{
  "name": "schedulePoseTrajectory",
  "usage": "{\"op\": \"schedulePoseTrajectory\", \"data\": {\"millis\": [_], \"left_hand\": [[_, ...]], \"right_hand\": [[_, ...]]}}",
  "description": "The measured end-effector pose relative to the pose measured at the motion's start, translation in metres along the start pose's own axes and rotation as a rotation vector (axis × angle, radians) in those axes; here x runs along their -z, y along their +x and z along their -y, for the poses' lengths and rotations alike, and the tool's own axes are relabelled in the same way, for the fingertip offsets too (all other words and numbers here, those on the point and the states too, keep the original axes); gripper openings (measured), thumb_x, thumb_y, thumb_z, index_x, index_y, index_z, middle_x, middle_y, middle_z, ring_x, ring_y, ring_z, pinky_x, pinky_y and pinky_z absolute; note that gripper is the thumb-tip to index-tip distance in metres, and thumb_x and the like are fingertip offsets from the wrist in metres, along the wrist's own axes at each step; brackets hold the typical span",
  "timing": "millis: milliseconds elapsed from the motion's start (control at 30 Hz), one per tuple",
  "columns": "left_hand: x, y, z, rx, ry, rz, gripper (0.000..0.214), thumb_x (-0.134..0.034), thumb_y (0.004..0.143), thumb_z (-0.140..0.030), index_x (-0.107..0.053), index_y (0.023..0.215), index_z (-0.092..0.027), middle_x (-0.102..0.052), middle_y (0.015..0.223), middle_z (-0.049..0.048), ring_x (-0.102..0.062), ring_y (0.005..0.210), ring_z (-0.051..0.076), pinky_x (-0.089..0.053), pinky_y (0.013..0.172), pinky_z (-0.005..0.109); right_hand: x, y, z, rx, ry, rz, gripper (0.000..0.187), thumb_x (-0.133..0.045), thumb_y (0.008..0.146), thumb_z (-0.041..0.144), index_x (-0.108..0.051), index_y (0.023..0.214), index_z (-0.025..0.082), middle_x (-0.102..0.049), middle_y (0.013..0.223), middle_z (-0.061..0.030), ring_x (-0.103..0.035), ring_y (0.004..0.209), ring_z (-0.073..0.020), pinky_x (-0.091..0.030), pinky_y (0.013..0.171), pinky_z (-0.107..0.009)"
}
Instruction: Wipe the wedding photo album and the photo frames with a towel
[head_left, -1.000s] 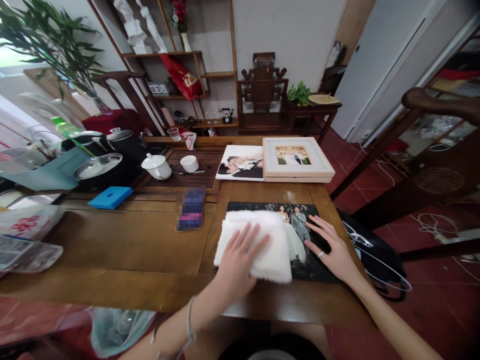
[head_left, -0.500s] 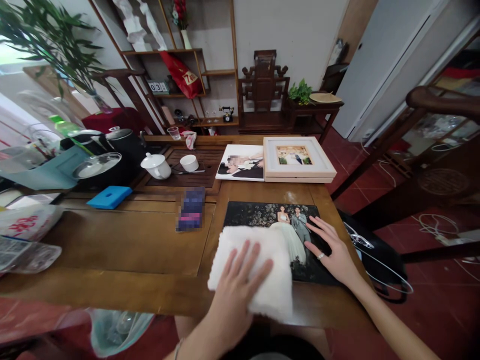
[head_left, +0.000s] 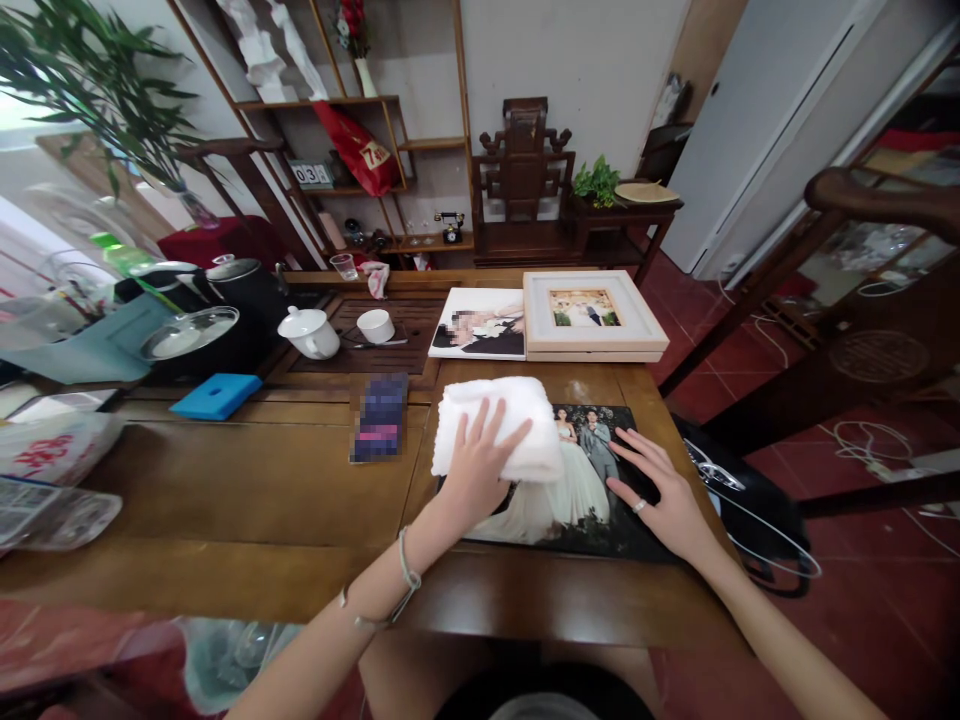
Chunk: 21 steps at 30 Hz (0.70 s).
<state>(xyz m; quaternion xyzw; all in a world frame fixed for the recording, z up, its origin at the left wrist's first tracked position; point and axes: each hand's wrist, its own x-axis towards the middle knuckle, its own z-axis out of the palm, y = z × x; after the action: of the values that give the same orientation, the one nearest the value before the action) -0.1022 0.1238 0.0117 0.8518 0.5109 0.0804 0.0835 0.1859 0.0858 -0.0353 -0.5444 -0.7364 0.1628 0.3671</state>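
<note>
A large wedding photo print (head_left: 592,500) lies flat near the front right of the wooden table (head_left: 247,490). My left hand (head_left: 480,460) presses flat, fingers spread, on a folded white towel (head_left: 499,425) that covers the print's far left part. On the print's right edge rests my right hand (head_left: 660,490), fingers stretched out, with a ring on one finger.
Behind the print lie another photo (head_left: 480,325) and a white framed picture (head_left: 592,315). A tea tray with a white teapot (head_left: 311,330) and cup (head_left: 375,325) sits further left, near a blue pad (head_left: 214,395), a kettle and plastic bags. A black bag (head_left: 750,500) hangs off the table's right side.
My left hand has pushed the towel from the print's near left corner away to its far left edge. My right hand has stayed on the print's right side.
</note>
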Motion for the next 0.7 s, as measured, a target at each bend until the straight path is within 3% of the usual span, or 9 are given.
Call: {"op": "schedulePoseTrajectory", "data": {"millis": [200,300,367,467,567,633,700], "left_hand": [[-0.017,-0.081,-0.048,-0.160,-0.071,0.000,0.104,-0.056,0.058,0.000,-0.029,0.154,-0.032,-0.002,0.165,0.0072,0.003,0.150,0.038,-0.008,0.117,0.065],[-0.015,-0.090,-0.056,-0.207,-0.085,0.035,0.104,-0.058,0.058,-0.002,-0.029,0.154,-0.031,-0.003,0.165,0.0074,0.001,0.150,0.038,-0.008,0.118,0.064],[-0.010,-0.073,-0.051,-0.186,-0.071,0.077,0.103,-0.058,0.059,0.000,-0.030,0.153,-0.032,-0.007,0.165,0.0088,-0.002,0.150,0.037,-0.010,0.118,0.063],[-0.005,-0.022,-0.033,-0.113,-0.027,0.091,0.094,-0.063,0.068,-0.003,-0.032,0.153,-0.030,-0.014,0.164,0.0138,-0.005,0.150,0.039,-0.013,0.116,0.064],[-0.007,0.028,-0.019,-0.057,0.012,0.014,0.081,-0.066,0.078,-0.013,-0.035,0.152,-0.027,-0.017,0.163,0.0168,-0.007,0.149,0.041,-0.013,0.115,0.065],[-0.009,0.045,-0.016,-0.048,0.028,-0.020,0.079,-0.065,0.081,-0.014,-0.034,0.152,-0.026,-0.018,0.163,0.0163,-0.006,0.149,0.042,-0.012,0.115,0.067],[-0.009,0.042,-0.020,-0.057,0.027,-0.006,0.081,-0.063,0.079,-0.009,-0.034,0.153,-0.026,-0.018,0.163,0.0145,-0.004,0.149,0.041,-0.011,0.115,0.067]], "right_hand": [[-0.001,-0.001,0.001,-0.014,-0.014,0.006,0.039,-0.061,0.090,0.040,-0.063,0.128,0.030,-0.057,0.142,-0.0076,-0.046,0.137,-0.0296,-0.040,0.112,-0.056],[-0.001,0.000,0.001,-0.016,-0.014,0.010,0.040,-0.061,0.090,0.041,-0.063,0.128,0.030,-0.057,0.142,-0.0078,-0.045,0.137,-0.0296,-0.040,0.111,-0.056],[-0.001,0.000,0.001,-0.012,-0.012,0.012,0.040,-0.061,0.090,0.041,-0.062,0.129,0.030,-0.056,0.143,-0.0077,-0.045,0.138,-0.0295,-0.041,0.111,-0.056],[-0.001,0.000,0.000,-0.002,-0.007,0.005,0.041,-0.061,0.090,0.042,-0.062,0.129,0.030,-0.057,0.142,-0.0080,-0.046,0.137,-0.0295,-0.041,0.111,-0.056],[-0.001,0.000,-0.001,0.002,-0.006,-0.008,0.040,-0.061,0.090,0.042,-0.063,0.128,0.030,-0.058,0.141,-0.0084,-0.047,0.136,-0.0297,-0.041,0.111,-0.056],[-0.002,0.000,-0.001,-0.005,-0.004,-0.013,0.038,-0.059,0.091,0.042,-0.064,0.127,0.030,-0.058,0.140,-0.0080,-0.048,0.136,-0.0293,-0.041,0.111,-0.056],[-0.002,0.000,-0.001,-0.016,0.004,-0.017,0.035,-0.055,0.093,0.041,-0.065,0.125,0.030,-0.059,0.140,-0.0076,-0.048,0.135,-0.0285,-0.040,0.112,-0.056]]}}
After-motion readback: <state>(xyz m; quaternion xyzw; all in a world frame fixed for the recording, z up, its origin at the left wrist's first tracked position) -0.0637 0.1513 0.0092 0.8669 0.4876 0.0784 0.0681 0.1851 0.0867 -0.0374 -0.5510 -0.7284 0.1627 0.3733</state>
